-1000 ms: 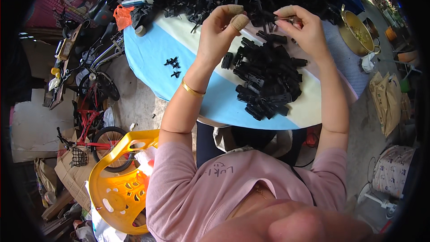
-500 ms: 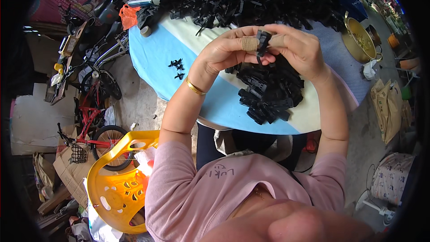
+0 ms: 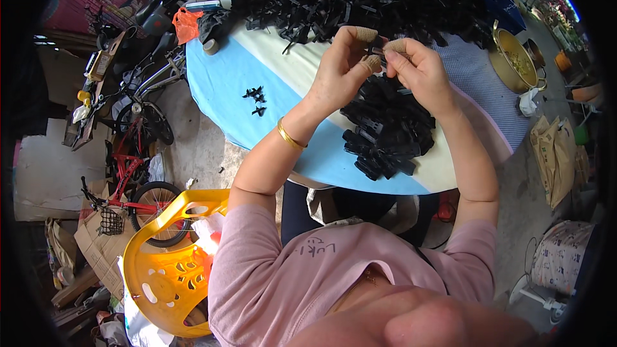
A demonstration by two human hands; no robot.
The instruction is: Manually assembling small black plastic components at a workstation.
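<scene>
My left hand, with tan tape on its finger and thumb and a gold bangle at the wrist, pinches a small black plastic part. Opposite it, the closed fingers of my right hand, also taped, meet the part's right side. Its exact shape is mostly covered by fingers. Just below both hands lies a heap of black plastic clips near the table's front edge. A far larger mound of similar black parts covers the back of the table. Several tiny black pieces lie apart on the left.
A blue and cream cloth covers the round table. At its right edge stands a gold-coloured pot; an orange plastic bag is at the far left. A yellow plastic chair and a red bicycle stand to the left.
Both hands have tilted and shifted their grip on the black part. The left fingers have swung upward and the right fingertips have moved slightly lower. The heaps look the same.
</scene>
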